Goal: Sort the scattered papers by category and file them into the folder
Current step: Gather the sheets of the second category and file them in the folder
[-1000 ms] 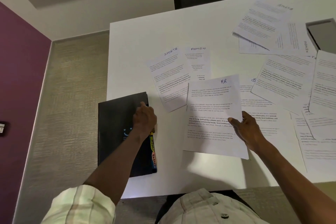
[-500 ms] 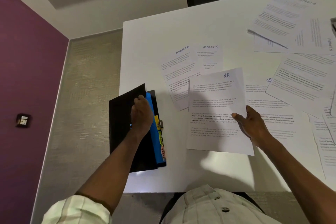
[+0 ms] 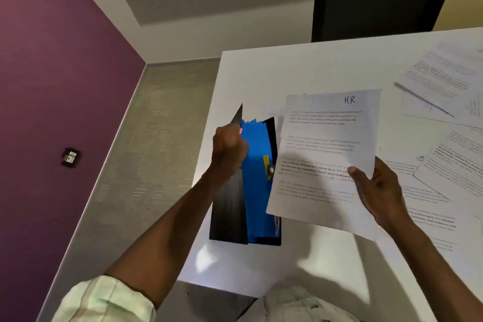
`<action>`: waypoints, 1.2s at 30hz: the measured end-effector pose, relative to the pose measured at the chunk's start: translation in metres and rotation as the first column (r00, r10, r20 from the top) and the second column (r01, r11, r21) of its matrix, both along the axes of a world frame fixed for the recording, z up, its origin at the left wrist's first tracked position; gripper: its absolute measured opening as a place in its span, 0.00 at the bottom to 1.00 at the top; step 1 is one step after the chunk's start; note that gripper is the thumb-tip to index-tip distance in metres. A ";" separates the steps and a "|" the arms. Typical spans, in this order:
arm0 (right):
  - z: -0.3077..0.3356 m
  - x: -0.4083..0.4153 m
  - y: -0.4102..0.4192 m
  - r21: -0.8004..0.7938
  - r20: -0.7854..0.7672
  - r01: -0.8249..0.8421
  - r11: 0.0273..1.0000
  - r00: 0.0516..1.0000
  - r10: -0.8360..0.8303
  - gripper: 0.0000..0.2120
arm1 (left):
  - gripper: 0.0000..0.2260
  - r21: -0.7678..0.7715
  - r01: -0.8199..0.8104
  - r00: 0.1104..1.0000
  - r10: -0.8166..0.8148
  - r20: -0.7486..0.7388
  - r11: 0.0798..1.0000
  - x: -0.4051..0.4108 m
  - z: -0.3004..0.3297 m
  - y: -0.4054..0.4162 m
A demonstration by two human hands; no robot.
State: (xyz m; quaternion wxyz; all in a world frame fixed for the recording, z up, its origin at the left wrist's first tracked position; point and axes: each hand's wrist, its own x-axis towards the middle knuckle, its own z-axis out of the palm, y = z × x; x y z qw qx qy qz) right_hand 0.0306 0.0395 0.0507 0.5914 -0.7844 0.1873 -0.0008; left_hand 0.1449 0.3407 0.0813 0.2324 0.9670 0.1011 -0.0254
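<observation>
The person wears a pale shirt with faint green and cream checks; its left sleeve [image 3: 104, 300] is rolled up in a thick cuff near the elbow. The shirt front [image 3: 300, 306] is light-coloured with small buttons, and both forearms are bare.

"HR" atop held sheet [image 3: 326, 144]

left hand [image 3: 228, 149] lifts folder [image 3: 257, 191] cover | right hand [image 3: 376, 188] pinches HR sheet [image 3: 326, 144] | tabs blurred, possibly labelled

folder [image 3: 230, 206]: glossy black plastic (probably) | HR sheet [image 3: 326, 144]: matt paper | table [image 3: 261, 73]: smooth white
</observation>
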 end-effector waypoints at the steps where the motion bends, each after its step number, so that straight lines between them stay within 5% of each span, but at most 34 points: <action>1: 0.011 0.001 -0.001 -0.051 0.018 0.005 0.999 1.000 -0.004 0.12 | 0.05 -0.014 0.011 1.000 -0.011 -0.007 1.000 0.001 0.002 -0.007; 7: 0.055 -0.001 0.003 -0.246 0.208 0.071 0.967 0.978 -0.019 0.01 | 0.05 -0.084 0.030 0.997 -0.035 -0.067 0.996 0.005 -0.005 -0.045; 14: 0.046 -0.008 -0.003 -0.546 0.203 -0.024 0.837 0.966 0.161 0.10 | 0.05 -0.039 0.143 0.989 -0.144 -0.018 0.989 0.003 -0.017 -0.062; 18: 0.042 -0.012 -0.008 -0.578 0.181 -0.022 0.816 0.971 0.154 0.10 | 0.12 0.033 0.210 0.978 -0.209 -0.018 0.977 0.004 -0.019 -0.061; 21: 0.041 -0.011 -0.009 -0.584 0.168 -0.030 0.811 0.973 0.157 0.10 | 0.04 0.031 0.279 0.960 -0.280 0.010 0.960 0.002 -0.018 -0.062; 32: 0.048 0.001 -0.004 -0.533 0.207 0.055 0.844 0.976 0.067 0.01 | 0.10 -0.124 0.159 0.987 -0.158 0.015 0.979 0.005 -0.017 -0.069; 36: 0.053 0.007 0.008 -0.474 0.252 0.111 0.874 0.968 0.014 0.05 | 0.07 -0.132 0.116 0.993 -0.118 -0.013 0.984 0.009 -0.020 -0.071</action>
